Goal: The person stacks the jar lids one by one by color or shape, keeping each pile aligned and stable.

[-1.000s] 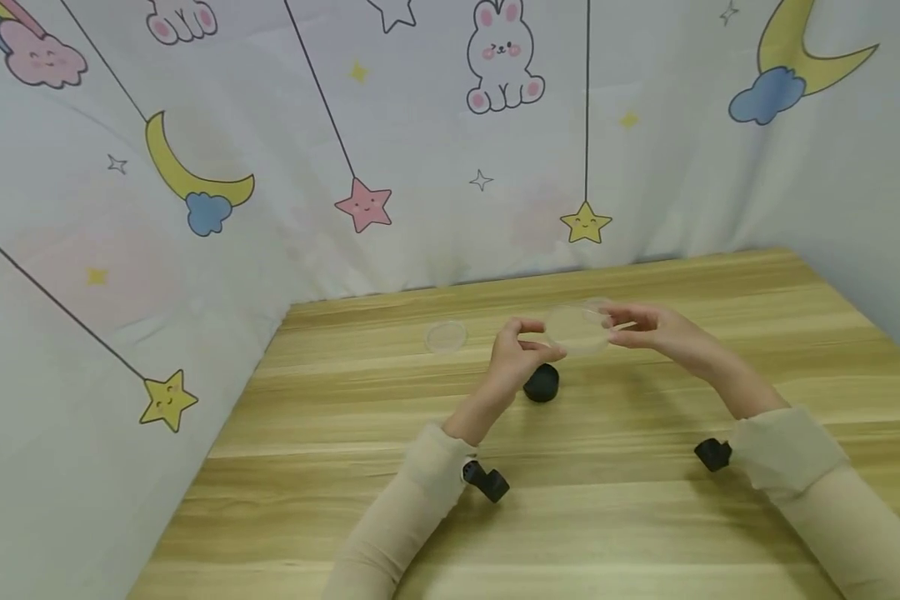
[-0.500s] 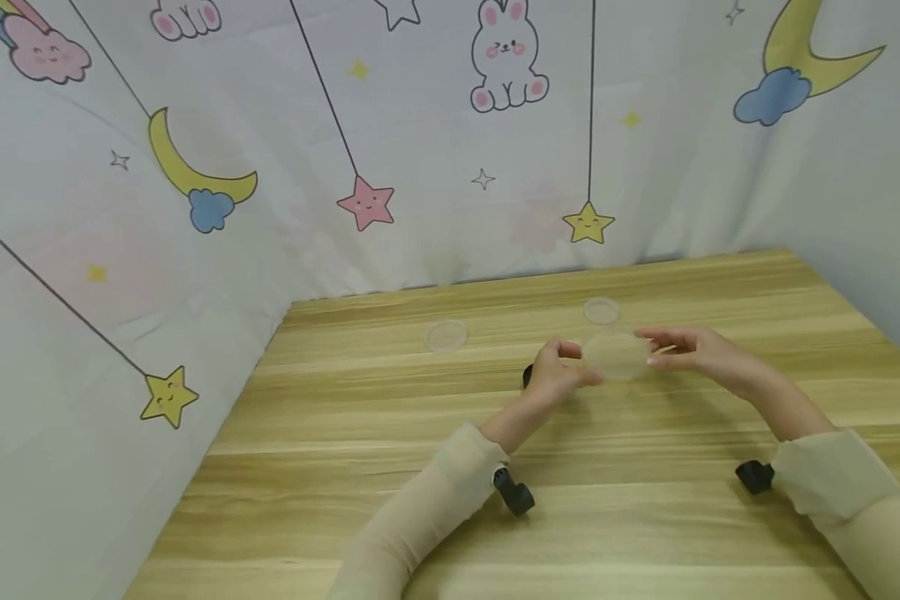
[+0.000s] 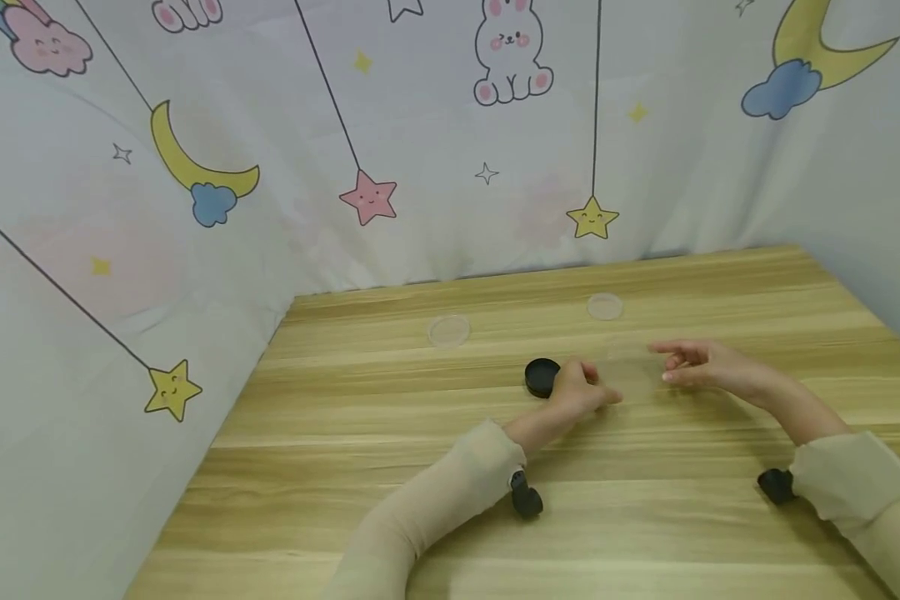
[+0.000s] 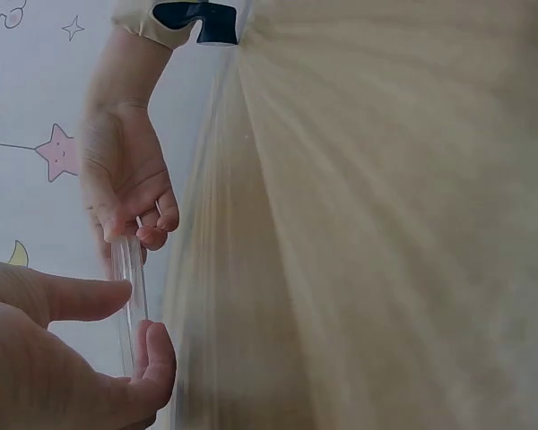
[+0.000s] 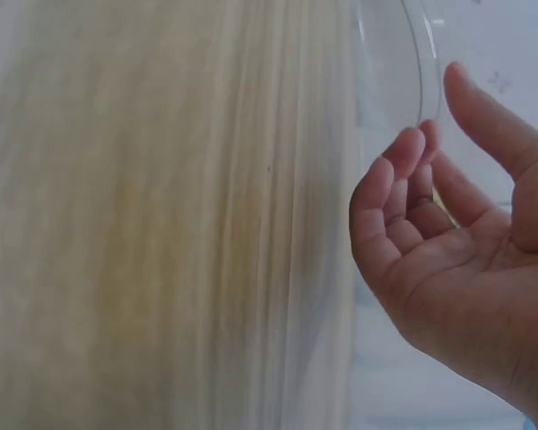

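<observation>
In the head view a clear, shallow petri dish [image 3: 630,371] is between my two hands, faint against the wood. My left hand [image 3: 581,392] holds its near-left edge; in the left wrist view the dish [image 4: 133,309] stands edge-on between that hand's thumb and fingers [image 4: 159,358]. My right hand [image 3: 701,364] is at the opposite edge. The right wrist view shows its thumb [image 5: 484,112] spread from the bent fingers, with fingertips right at the dish's rim [image 5: 430,54]. A round black cap [image 3: 540,377] lies partly behind my left hand.
Two smaller clear round discs lie toward the back of the wooden table [image 3: 330,392]: one left disc [image 3: 448,331] and one right disc [image 3: 605,307]. A patterned white curtain [image 3: 420,242] hangs along the back edge. Black wrist cameras sit under both sleeves.
Both hands have moved right and nearer with the petri dish, and lower in the view. The right disc, earlier overlapped by the dish, now shows fully. My right thumb and fingers look wider apart.
</observation>
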{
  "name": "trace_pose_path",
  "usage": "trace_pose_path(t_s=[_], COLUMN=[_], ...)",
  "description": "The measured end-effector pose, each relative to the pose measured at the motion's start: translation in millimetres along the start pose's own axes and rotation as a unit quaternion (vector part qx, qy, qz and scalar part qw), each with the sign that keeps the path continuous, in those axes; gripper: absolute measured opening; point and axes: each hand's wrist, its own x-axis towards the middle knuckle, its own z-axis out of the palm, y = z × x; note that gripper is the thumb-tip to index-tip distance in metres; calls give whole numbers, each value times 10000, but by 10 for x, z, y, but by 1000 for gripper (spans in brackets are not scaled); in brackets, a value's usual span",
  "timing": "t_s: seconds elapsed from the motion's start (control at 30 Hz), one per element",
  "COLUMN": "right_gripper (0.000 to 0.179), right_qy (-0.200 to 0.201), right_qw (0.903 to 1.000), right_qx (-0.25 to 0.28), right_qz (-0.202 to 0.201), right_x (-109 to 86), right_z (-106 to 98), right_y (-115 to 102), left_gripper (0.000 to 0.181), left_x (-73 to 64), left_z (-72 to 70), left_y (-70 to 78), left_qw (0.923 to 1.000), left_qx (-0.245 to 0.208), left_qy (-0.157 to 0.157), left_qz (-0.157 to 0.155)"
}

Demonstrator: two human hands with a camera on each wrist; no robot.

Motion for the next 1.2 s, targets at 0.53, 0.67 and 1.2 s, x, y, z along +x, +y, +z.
trace_pose_path(t_s=[0.53, 0.67, 1.2], right_gripper=[69, 71, 72], right_qy=[-118, -70, 154], right_qw=[9999, 9999, 9995], right_qx=[22, -104, -270], right_qz=[-116, -113, 105], right_x=[69, 72, 69], right_z=[-16, 9, -63], right_y=[127, 129, 105], left_gripper=[38, 42, 49], left_x=[16, 13, -53], left_z=[72, 86, 60], left_y=[-49, -42, -14], left_qw=[9996, 9997, 9985], left_qx=[-269, -195, -503], left_qy=[18, 82, -153], left_qz=[-113, -157, -126])
